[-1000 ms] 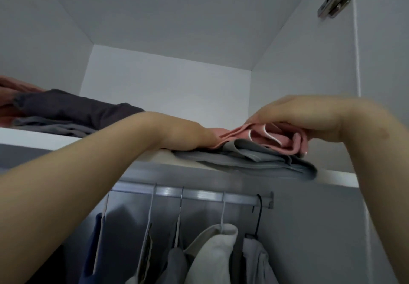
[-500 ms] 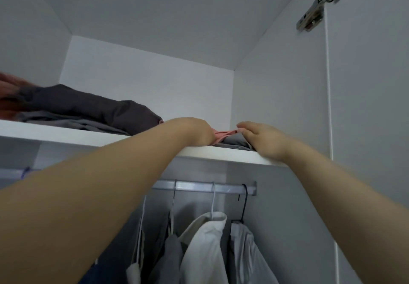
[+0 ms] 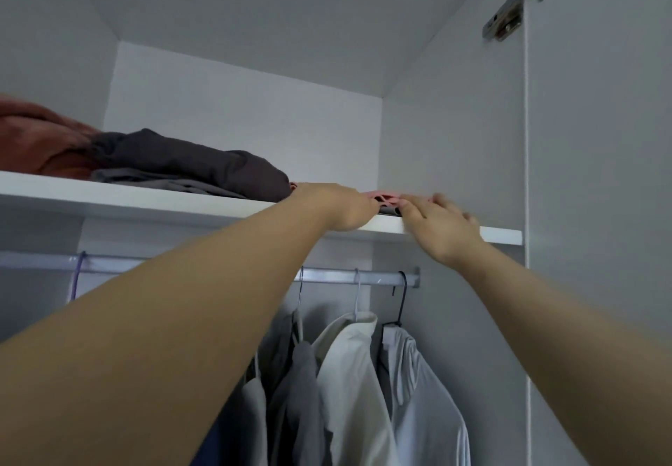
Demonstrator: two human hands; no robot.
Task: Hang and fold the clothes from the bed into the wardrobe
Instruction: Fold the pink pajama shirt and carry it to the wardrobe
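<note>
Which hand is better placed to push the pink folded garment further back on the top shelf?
Probably the left hand: it reaches over the shelf edge, against the pink garment. The right hand lies open, mostly in front of the edge.

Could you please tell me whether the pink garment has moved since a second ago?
Yes. The pink garment went inward: it overhung the front edge of the shelf, and now lies behind it.

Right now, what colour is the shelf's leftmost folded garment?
The garment is rust red; head view.
</note>
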